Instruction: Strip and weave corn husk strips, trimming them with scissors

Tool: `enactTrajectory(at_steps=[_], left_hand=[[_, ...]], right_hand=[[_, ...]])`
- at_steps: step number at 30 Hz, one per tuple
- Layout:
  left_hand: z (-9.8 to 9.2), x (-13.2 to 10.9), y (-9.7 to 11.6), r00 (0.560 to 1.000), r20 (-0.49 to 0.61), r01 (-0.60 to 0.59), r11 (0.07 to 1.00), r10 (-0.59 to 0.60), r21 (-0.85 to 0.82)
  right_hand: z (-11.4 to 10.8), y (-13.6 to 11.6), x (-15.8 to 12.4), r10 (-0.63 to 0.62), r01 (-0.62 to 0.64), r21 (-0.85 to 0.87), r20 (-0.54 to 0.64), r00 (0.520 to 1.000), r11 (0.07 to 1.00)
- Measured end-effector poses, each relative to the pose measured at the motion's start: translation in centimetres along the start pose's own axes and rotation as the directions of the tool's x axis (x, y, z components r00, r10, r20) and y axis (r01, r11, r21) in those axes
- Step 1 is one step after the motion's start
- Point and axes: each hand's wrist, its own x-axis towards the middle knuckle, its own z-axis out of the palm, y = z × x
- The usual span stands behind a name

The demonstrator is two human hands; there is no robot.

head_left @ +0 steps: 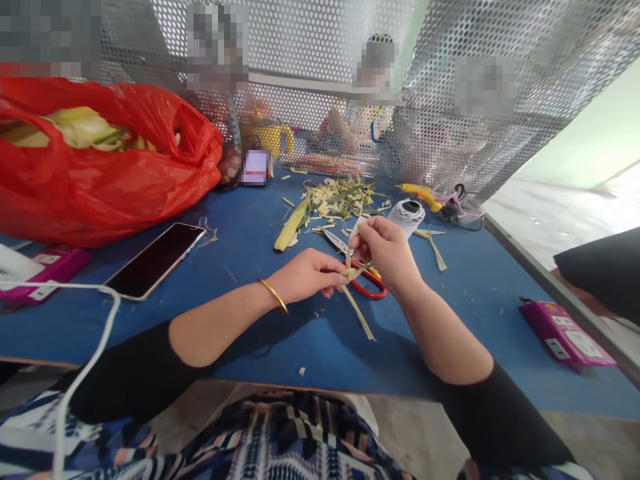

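Between my two hands is a knotted strip of pale dried husk, its loose tail hanging down over the blue table. My left hand, a gold bangle at its wrist, pinches the strip at the knot. Higher up, my right hand grips the strip's upper end between thumb and fingers. Scissors with red handles lie beneath the hands, blades pointing up and left, partly hidden. A spool of white thread stands just behind my right hand. To the left of it lies a pale green corn husk piece.
Husk scraps are heaped toward the back. A red plastic bag of husks fills the left, near a phone and a white cable. A yellow glue gun lies by the perforated metal screen. A purple box sits at right.
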Motion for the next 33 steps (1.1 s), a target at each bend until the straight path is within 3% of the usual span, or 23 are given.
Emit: enactTrajectory(at_steps=[7,16,19,21,23,25,27,28,33], left_hand=[[-0.2,0.0,0.1,0.997,-0.017,0.072,0.993,-0.073,-0.094],[0.2,0.0,0.4,0.978,-0.128,0.146,0.979,-0.165,-0.142],[-0.1,0.2,0.5,0.959,-0.231,0.112,0.968,-0.165,-0.225],[-0.3,0.3,0.5,0.944,-0.294,0.072,0.964,-0.148,-0.255],[-0.4,0.4,0.5,0.934,-0.332,0.041,0.964,-0.13,-0.262],[-0.3,0.4,0.5,0.931,-0.341,0.037,0.966,-0.126,-0.256],[0.0,0.4,0.5,0.935,-0.325,0.059,0.969,-0.138,-0.241],[0.1,0.4,0.5,0.938,-0.314,0.074,0.97,-0.147,-0.232],[0.1,0.4,0.7,0.949,-0.281,0.09,0.976,-0.145,-0.2]], right_hand=[[0.2,0.4,-0.1,-0.002,0.002,0.044,0.017,1.0,0.999],[0.5,1.6,0.0,-0.18,0.176,0.069,0.066,0.981,0.982],[-0.2,1.4,0.4,-0.337,0.331,-0.103,-0.054,0.94,0.938],[-0.8,1.2,0.6,-0.387,0.334,-0.277,-0.163,0.908,0.901],[-1.1,1.2,0.7,-0.277,0.222,-0.305,-0.151,0.949,0.926],[-1.0,1.3,0.8,-0.081,0.085,-0.202,0.029,0.996,0.976],[-0.6,1.6,0.7,0.025,-0.004,-0.099,0.212,0.977,0.995],[-0.4,1.8,0.6,0.035,-0.021,-0.063,0.245,0.969,0.998],[0.3,2.4,0.5,-0.001,-0.003,0.048,0.069,0.998,0.999]])
